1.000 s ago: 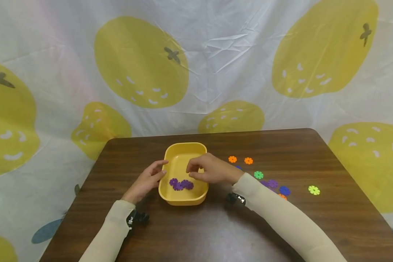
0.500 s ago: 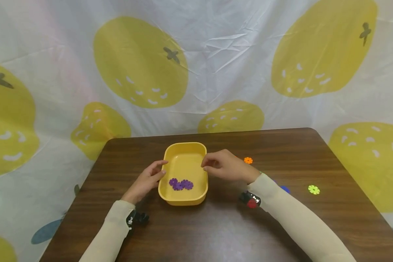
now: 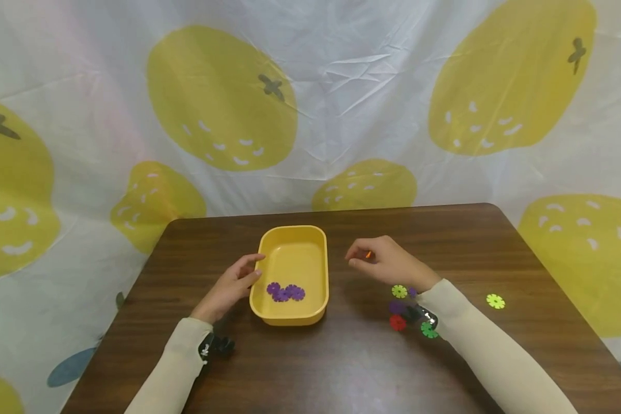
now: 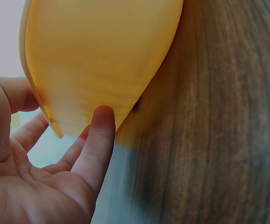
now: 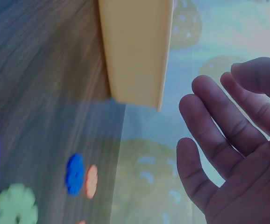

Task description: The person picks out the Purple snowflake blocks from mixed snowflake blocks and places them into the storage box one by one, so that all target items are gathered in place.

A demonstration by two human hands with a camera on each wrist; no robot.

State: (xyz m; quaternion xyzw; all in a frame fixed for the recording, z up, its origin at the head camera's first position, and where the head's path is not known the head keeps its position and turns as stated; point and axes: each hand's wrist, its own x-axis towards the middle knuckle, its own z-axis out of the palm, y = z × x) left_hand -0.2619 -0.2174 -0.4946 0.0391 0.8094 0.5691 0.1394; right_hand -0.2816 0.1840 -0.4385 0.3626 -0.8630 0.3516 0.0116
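Observation:
A yellow plastic tub [image 3: 290, 317] stands on the table with several purple snowflake-shaped building discs [image 3: 284, 293] inside, near its front end. My left hand [image 3: 232, 288] rests against the tub's left side, fingers loosely bent, with the fingertips at the rim and outer wall; the left wrist view shows this hand [image 4: 55, 158] at the tub's wall [image 4: 102, 56]. To the right of the tub, my right hand [image 3: 393, 264] hovers with relaxed fingers and nothing held. In the right wrist view, the hand's fingers [image 5: 209, 126] are spread apart, away from the tub [image 5: 135, 51].
Loose discs lie under and around my right forearm: a yellow-green one [image 3: 399, 291], a red one [image 3: 398, 322], a green one [image 3: 429, 329]. Another yellow-green disc [image 3: 495, 301] lies farther right. A blue disc [image 5: 75, 174] and an orange one [image 5: 92, 181] show in the right wrist view.
My right hand has moved right, from above the tub to over the table beside it, uncovering discs near the wrist. My left hand, the tub and the purple discs have stayed put.

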